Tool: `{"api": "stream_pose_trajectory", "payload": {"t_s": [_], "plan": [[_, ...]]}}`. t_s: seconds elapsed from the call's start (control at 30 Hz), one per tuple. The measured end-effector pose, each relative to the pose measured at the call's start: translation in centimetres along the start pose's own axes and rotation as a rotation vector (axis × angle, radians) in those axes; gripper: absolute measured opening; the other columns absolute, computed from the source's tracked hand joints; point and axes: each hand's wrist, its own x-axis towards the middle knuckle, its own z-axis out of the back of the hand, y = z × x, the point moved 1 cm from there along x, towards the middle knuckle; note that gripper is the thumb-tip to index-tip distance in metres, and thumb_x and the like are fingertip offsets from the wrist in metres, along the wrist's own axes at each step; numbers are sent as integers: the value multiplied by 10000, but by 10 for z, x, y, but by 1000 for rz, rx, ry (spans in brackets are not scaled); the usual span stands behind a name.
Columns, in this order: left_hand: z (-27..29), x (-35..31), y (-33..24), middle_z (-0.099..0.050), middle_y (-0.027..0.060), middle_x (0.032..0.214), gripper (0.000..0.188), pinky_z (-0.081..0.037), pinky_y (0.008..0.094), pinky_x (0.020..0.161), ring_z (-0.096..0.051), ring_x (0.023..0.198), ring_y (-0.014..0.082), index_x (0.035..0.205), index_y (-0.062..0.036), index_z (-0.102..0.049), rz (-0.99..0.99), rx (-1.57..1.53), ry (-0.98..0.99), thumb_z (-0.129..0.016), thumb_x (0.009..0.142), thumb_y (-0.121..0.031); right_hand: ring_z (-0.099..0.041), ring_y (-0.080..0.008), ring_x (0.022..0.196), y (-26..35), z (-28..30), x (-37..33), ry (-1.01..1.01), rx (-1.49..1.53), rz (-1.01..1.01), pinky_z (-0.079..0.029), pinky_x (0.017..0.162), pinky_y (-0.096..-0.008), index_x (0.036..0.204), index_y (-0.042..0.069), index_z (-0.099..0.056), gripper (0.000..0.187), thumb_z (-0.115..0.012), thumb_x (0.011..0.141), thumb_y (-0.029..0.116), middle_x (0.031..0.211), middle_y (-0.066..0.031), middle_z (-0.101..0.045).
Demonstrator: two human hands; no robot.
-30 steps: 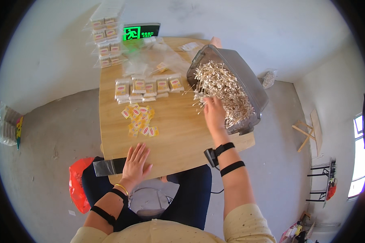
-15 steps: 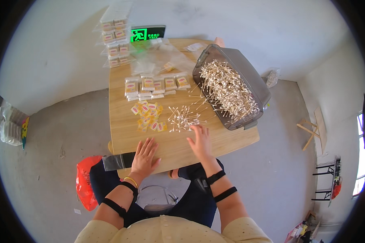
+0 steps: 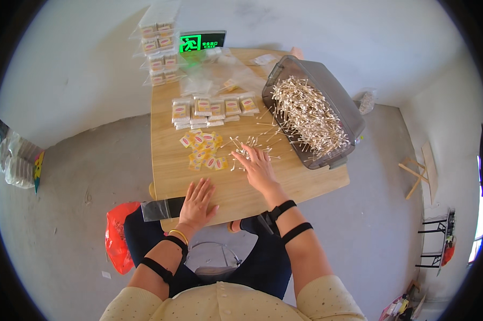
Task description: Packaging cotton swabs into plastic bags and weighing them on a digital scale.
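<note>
Near the front edge of the bench [image 3: 167, 160], I'm resting my left grip [image 3: 197, 207] wide; further from that edge, I'm holding my right grip [image 3: 259, 170] spread over loose cotton swabs [image 3: 251, 141] lying between yellow cards [image 3: 202, 152] and the grey bin [image 3: 339, 99].

Worn items: pale-yellow short-sleeved top [image 3: 220, 304], dark navy trousers [image 3: 263, 262], black forearm straps [image 3: 296, 232].
Top is speckled with small dark dots and has a buttoned front placket [image 3: 220, 294]. Two narrow black straps are fitted to each forearm. A gold-coloured bangle [image 3: 179, 234] encircles the left wrist. A black device [image 3: 267, 222] sits at the right-hand strap nearest the wrist; its outline merges with the trousers.
</note>
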Motion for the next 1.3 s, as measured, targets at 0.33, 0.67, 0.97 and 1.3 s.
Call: {"api": "stream_pose_trajectory", "payload": {"t_s": [0.33, 0.67, 0.97, 1.3], "plan": [[2, 2, -3, -411, 133, 1590, 641, -213, 516, 1268, -323, 1519, 302, 1479, -75, -482, -5, 10, -7, -644, 934, -372, -527, -250, 1160, -29, -8, 39, 126, -78, 77, -456, 971, -425, 900, 126, -686, 142, -727, 781, 60, 1157, -12, -581], [4, -1, -1, -416, 131, 1587, 640, -218, 510, 1265, -332, 1517, 302, 1471, -70, -489, 4, -7, -27, -651, 928, -367, -647, -322, 924, -14, 24, 51, -113, 467, -205, -500, 828, -441, 884, 98, -693, 42, -716, 861, 123, 891, -84, -679], [-1, 2, -2, -389, 156, 1599, 707, -226, 502, 1267, -325, 1517, 305, 1483, -23, -436, -16, -52, -75, -683, 909, -354, -633, -295, 1031, 48, -28, 1, 187, 44, 25, -494, 887, -437, 970, 103, -691, 147, -748, 838, 137, 986, -77, -665], [-2, -7, 2, -321, 183, 1629, 818, -217, 497, 1273, -290, 1523, 360, 1519, -4, -374, 20, -139, -144, -721, 886, -389, -542, -344, 1143, 36, -8, -49, 68, 318, -273, -453, 967, -464, 1234, 125, -631, 543, -857, 744, 179, 1182, -96, -577]]}}
